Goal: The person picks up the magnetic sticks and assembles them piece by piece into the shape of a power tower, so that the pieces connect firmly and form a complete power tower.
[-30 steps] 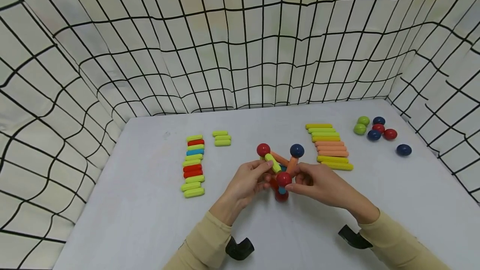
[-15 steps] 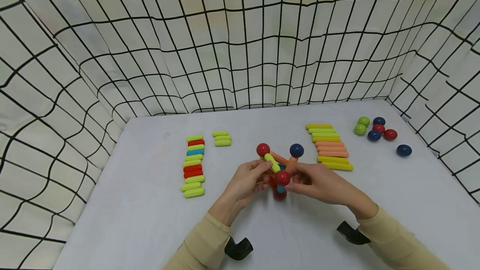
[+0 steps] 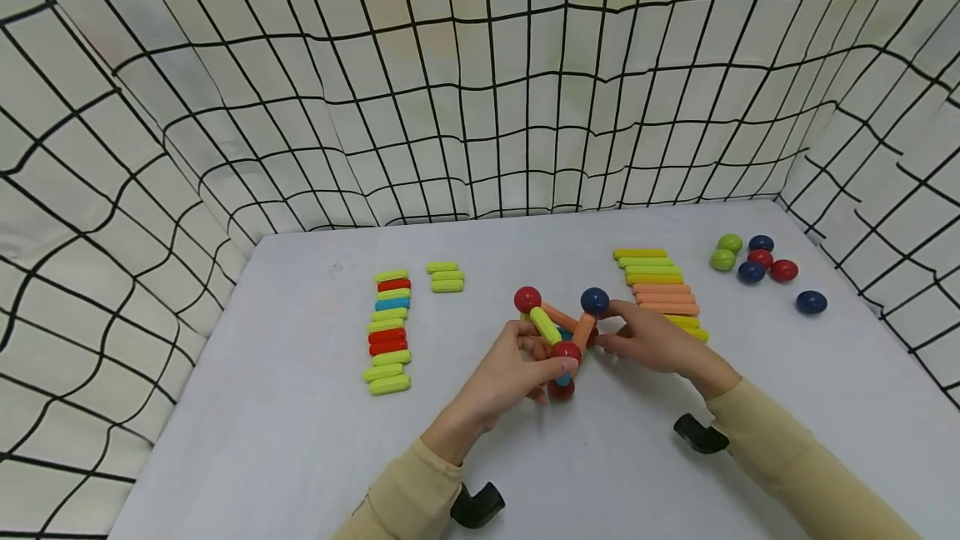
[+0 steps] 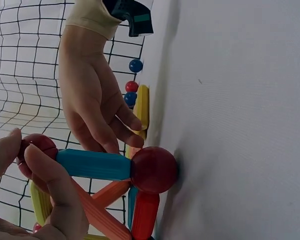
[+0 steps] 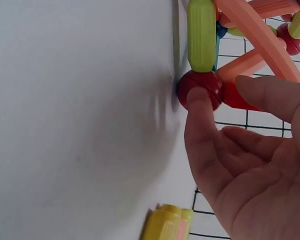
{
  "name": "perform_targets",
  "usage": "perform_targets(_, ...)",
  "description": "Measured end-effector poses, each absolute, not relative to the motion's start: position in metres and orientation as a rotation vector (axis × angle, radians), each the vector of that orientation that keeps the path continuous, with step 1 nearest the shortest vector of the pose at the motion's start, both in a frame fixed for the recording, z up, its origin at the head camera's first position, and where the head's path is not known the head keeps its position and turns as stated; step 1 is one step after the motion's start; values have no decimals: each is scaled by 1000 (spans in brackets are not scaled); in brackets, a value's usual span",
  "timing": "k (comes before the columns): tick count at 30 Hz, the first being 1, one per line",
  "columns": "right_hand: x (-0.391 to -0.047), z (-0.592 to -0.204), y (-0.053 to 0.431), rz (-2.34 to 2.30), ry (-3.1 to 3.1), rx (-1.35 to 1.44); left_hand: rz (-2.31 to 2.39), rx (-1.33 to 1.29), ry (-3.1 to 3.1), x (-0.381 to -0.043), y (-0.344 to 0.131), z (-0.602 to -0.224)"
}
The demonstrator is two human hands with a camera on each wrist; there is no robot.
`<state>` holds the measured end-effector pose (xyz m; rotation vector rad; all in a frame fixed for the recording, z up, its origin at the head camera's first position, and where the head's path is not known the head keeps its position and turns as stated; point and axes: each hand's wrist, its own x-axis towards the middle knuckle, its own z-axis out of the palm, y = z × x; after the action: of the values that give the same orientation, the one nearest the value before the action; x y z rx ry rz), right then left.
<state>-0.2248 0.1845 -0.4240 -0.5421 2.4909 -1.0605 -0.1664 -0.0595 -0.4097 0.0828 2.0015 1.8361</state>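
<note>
A structure of coloured rods and balls stands on the white table between both hands. In the head view my left hand [image 3: 498, 373] pinches its near upper red ball [image 3: 566, 350], thumb across the front. Below that ball, a blue rod [image 4: 94, 164] runs to a lower red ball [image 4: 155, 170] in the left wrist view. A lime rod [image 3: 545, 327] leads to another upper red ball [image 3: 527, 299], and an orange rod [image 3: 582, 332] to a dark blue ball [image 3: 595, 301]. My right hand [image 3: 652, 338] grips a low red ball [image 5: 202, 89] on the right side.
Short rods [image 3: 390, 324] lie in a column at left, with several lime ones [image 3: 447, 277] beside it. Longer rods [image 3: 663, 288] lie in a row at right, close to my right hand. Loose balls [image 3: 752, 272] sit farther right. Black netting [image 3: 487, 90] surrounds the table.
My left thumb has gone from the lime rod to the near upper red ball. My right hand has left that ball and moved farther back and right, to a low ball.
</note>
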Motion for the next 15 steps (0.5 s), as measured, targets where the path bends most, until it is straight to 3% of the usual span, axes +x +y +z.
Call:
perform_targets(9,-227,-429,183,-1137,2413,-564,1874,109,2035,-176,-74,-406)
perform_targets(15,-221,-432,183,-1087,2392,-534,2023,-66,2101,-199,-88,-403)
